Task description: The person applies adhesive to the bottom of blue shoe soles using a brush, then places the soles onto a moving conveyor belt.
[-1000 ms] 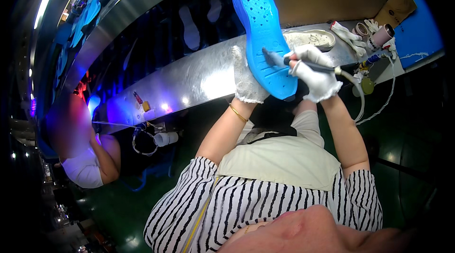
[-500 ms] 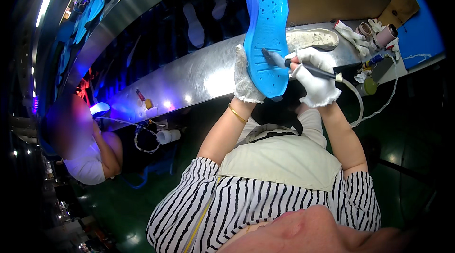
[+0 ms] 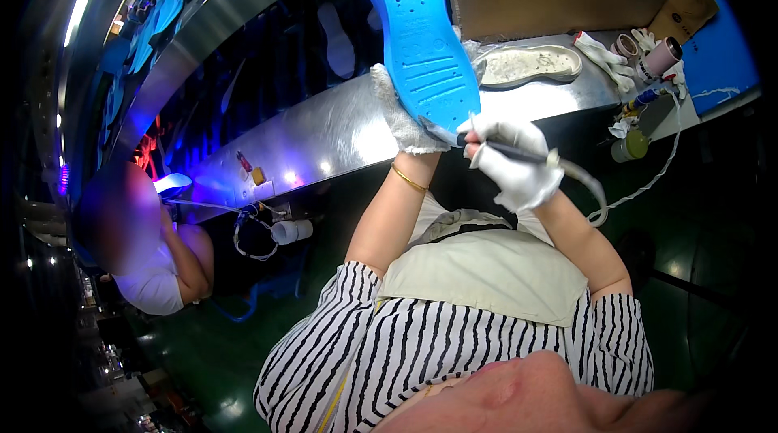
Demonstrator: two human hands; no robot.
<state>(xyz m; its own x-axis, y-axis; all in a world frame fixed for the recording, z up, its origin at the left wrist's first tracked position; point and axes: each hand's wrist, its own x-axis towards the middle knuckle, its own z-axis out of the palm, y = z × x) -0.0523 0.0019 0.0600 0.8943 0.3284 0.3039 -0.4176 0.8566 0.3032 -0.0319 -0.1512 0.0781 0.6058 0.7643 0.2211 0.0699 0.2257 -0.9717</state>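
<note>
Right-hand grip (image 3: 515, 169), gloved, closed around the handle of a hosed brush (image 3: 512, 152), bristles at the near end of a blue sole (image 3: 429, 60). Left-hand grip (image 3: 405, 121), gloved, clasping that sole from its left underside, fingers mostly hidden, the sole raised over the metal worktop (image 3: 324, 133). To the right, on the worktop: 1 white sole (image 3: 531, 66) and white gloves (image 3: 605, 62).

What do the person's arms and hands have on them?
The left hand and right hand wear white gloves; bare fingertips poke out of the right one. A gold-coloured bangle circles the left wrist. Black-and-white striped sleeves leave the forearms bare.
</note>
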